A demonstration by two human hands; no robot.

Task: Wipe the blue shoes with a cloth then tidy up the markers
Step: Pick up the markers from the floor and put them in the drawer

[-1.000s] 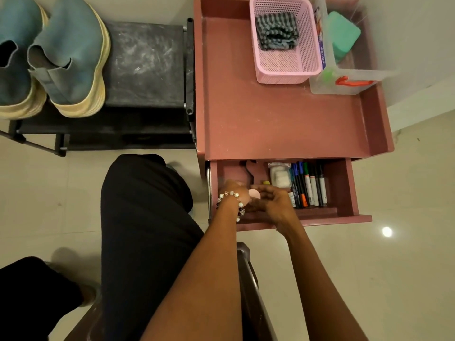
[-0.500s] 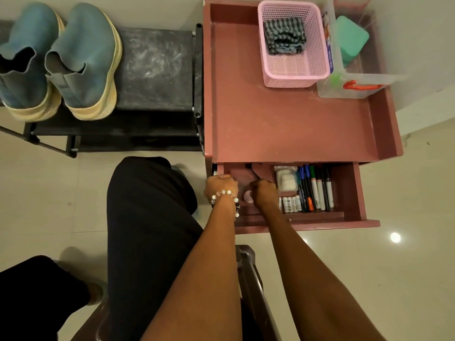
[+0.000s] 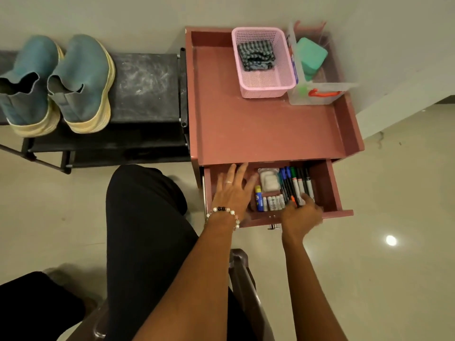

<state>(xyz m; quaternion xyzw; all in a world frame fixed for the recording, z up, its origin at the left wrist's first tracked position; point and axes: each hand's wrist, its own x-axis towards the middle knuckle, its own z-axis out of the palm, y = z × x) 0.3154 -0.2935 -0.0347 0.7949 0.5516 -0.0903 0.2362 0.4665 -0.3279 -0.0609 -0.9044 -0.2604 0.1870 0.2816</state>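
Pale floor tiles surround a reddish desk (image 3: 266, 126) with its drawer (image 3: 330, 188) pulled out. Markers (image 3: 296, 183) lie side by side in the drawer's right part. Right hand (image 3: 301, 212) touches their near ends, fingers loosely curled. Left hand (image 3: 234, 190) lies flat, fingers spread, inside the drawer's left part. Blue shoes (image 3: 56, 82) sit on a black rack (image 3: 145, 87); a striped cloth (image 3: 256, 56) lies in a pink basket (image 3: 266, 91).

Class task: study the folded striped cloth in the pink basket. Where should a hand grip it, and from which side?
Pinch the bunched folds on top of the striped cloth, coming straight down from above. The pink basket walls it in on every side, leaving only the open top, and the raised folds probably give fingers something to gather.
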